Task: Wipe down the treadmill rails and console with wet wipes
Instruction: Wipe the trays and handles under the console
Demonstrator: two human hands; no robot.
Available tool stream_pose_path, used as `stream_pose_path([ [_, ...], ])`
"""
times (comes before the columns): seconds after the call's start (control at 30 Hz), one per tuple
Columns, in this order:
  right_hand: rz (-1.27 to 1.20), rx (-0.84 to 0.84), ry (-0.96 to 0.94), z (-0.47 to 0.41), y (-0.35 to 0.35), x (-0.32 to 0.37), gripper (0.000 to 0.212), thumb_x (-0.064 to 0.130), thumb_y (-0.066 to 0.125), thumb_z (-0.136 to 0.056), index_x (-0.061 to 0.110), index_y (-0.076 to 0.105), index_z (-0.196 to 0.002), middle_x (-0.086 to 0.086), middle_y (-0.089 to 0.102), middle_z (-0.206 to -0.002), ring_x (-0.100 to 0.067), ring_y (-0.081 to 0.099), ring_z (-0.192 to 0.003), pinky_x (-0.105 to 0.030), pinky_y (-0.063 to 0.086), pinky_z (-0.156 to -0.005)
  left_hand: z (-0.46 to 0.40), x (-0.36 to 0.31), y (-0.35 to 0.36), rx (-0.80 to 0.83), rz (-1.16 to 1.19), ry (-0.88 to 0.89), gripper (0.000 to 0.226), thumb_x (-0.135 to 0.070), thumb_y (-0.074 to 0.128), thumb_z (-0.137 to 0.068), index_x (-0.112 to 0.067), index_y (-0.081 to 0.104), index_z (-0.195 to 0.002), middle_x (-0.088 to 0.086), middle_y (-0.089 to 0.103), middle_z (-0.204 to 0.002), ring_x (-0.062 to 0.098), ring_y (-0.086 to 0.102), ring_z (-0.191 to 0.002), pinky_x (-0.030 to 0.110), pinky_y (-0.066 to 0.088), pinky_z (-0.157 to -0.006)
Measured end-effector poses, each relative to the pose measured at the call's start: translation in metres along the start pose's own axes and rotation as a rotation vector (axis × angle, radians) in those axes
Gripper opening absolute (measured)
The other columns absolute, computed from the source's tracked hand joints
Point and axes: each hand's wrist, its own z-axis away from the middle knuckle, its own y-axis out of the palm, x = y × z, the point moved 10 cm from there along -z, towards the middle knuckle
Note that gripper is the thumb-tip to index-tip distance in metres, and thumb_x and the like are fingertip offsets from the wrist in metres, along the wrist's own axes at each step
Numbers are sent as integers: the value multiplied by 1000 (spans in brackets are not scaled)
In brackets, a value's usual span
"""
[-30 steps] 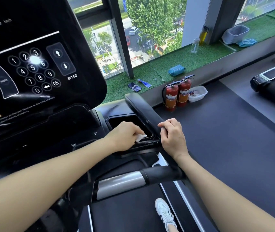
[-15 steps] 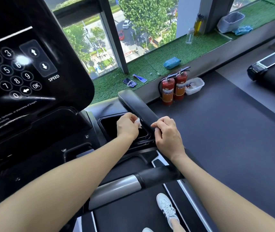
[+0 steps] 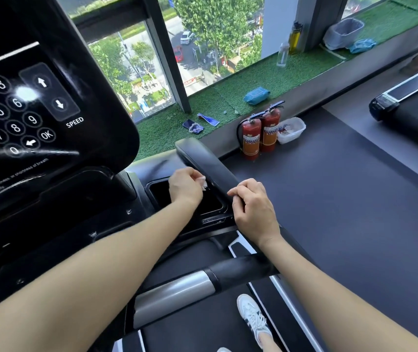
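two hands: the left hand (image 3: 185, 185) pinches a white wet wipe (image 3: 204, 182) at the console tray (image 3: 218, 208) rim beside the black rail (image 3: 210, 163); the right hand (image 3: 252, 208) grips that rail.

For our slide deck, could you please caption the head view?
Left hand wipes the treadmill's side rail with a wet wipe; right hand steadies it.

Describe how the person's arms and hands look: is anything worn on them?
Both forearms are bare, with no sleeves in view. The left hand and the right hand wear no gloves. No watch, bracelet or ring shows on the wrists or fingers.
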Motion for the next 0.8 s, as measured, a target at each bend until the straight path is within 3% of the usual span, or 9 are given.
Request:
stream_pose_path([
  [0.1,5,-2,-1,-1,0,0,23,13,46,-86,8,68,-91,0,55,-94,-10,42,-92,-13,32,-75,-9,-1,-7,-34,-11,-31,17,-8,67,-83,-18,65,-69,1,65,-68,20,66,-77,24,48,-74],
  [0.27,13,7,-15,-1,3,2,24,16,46,-86,9,68,-92,0,55,-94,-13,44,-93,-17,34,-76,28,-6,19,139,-19,102,11,-5,67,-83,-12,69,-75,-1,66,-64,12,61,-64,17,44,-66],
  [0.5,12,-3,-1,-1,2,1,24,16,46,-86,9,68,-91,0,54,-94,-12,43,-93,-16,34,-76,-4,-11,-7,-18,-71,67,12,-5,64,-84,-12,70,-77,-2,63,-68,14,58,-69,18,39,-67],
  [0.67,14,-4,-2,-1,2,1,24,16,45,-86,8,68,-91,-1,55,-94,-15,44,-92,-19,35,-77,25,-11,16,130,-66,153,10,-8,70,-81,-15,71,-74,-4,66,-64,13,63,-67,21,49,-73],
  [0.8,22,-16,4,-1,1,1,24,15,46,-85,9,68,-90,-2,55,-93,-17,46,-92,-19,36,-77,-1,-3,1,23,36,25,17,-11,73,-80,-19,67,-66,-3,67,-62,15,64,-64,31,55,-78],
])
